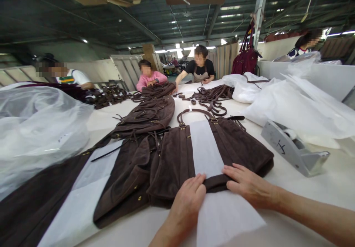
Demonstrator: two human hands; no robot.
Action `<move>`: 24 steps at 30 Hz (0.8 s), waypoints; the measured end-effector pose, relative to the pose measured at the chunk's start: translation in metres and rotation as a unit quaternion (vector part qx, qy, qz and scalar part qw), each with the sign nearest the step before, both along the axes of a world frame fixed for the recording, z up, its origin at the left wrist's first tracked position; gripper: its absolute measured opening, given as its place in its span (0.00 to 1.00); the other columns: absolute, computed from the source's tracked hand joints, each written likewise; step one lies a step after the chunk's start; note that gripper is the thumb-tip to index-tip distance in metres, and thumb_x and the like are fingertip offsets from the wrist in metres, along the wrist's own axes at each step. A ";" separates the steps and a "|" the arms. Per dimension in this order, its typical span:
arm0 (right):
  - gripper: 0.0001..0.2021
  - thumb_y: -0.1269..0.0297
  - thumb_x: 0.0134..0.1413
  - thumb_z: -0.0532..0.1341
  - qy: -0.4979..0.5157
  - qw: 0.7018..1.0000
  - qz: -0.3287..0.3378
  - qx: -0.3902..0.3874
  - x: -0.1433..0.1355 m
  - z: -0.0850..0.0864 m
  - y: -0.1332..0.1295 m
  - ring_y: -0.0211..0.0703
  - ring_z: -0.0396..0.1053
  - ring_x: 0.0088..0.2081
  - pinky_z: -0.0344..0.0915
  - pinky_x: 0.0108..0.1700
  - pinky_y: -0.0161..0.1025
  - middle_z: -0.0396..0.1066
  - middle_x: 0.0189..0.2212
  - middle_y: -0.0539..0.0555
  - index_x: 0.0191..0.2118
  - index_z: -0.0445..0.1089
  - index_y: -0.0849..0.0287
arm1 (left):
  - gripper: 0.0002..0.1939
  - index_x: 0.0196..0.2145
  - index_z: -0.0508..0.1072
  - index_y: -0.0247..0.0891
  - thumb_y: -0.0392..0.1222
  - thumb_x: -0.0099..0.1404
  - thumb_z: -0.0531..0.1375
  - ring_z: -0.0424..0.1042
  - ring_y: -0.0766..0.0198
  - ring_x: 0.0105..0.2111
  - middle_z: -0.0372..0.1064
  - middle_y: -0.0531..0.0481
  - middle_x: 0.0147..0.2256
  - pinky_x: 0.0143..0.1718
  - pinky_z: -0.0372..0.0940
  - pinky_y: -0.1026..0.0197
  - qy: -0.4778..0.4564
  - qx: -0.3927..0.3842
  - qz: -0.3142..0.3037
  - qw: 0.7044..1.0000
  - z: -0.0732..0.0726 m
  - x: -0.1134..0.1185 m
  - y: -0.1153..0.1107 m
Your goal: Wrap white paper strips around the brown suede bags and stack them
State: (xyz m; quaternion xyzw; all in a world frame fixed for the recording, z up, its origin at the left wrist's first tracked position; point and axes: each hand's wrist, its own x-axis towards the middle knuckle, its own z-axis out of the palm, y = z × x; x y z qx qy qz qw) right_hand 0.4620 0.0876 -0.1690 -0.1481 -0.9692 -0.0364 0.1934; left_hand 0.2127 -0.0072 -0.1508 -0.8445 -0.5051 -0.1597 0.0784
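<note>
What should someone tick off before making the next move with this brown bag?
1. Left hand on the brown bag: ok, at its near edge.
2. Right hand steadying it: ok, fingertips beside the white paper strip.
3. Strip lying across the front: ok, from the handle side to the near edge.
4. Paper closed around the bag: not ok, the near-side paper lies spread on the table.
5. Paper smooth underneath: cannot tell, the bag hides it.

brown bags (172, 158) on white table (332, 184)
</note>
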 end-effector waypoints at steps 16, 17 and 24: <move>0.09 0.73 0.62 0.52 0.083 0.996 0.011 -0.014 -0.004 -0.013 -0.013 0.50 0.62 0.57 0.62 0.56 0.55 0.66 0.55 0.61 0.35 0.67 0.60 | 0.13 0.34 0.68 0.38 0.29 0.67 0.45 0.70 0.63 0.43 0.71 0.47 0.43 0.48 0.63 0.58 -0.086 -0.013 0.008 0.996 0.009 -0.009 -0.008; 0.09 0.73 0.62 0.52 0.083 0.996 0.012 -0.012 -0.005 -0.011 -0.013 0.50 0.60 0.59 0.62 0.56 0.55 0.65 0.56 0.61 0.34 0.67 0.60 | 0.13 0.35 0.68 0.38 0.28 0.67 0.46 0.69 0.63 0.44 0.70 0.48 0.44 0.48 0.64 0.58 -0.087 -0.018 0.016 0.996 0.013 -0.008 -0.010; 0.09 0.73 0.63 0.50 0.096 0.995 0.004 -0.041 -0.008 -0.005 -0.018 0.47 0.65 0.53 0.64 0.50 0.48 0.60 0.60 0.59 0.33 0.65 0.60 | 0.12 0.38 0.67 0.40 0.29 0.67 0.46 0.68 0.62 0.46 0.68 0.49 0.48 0.49 0.65 0.61 -0.103 -0.041 0.014 0.994 0.015 -0.016 -0.018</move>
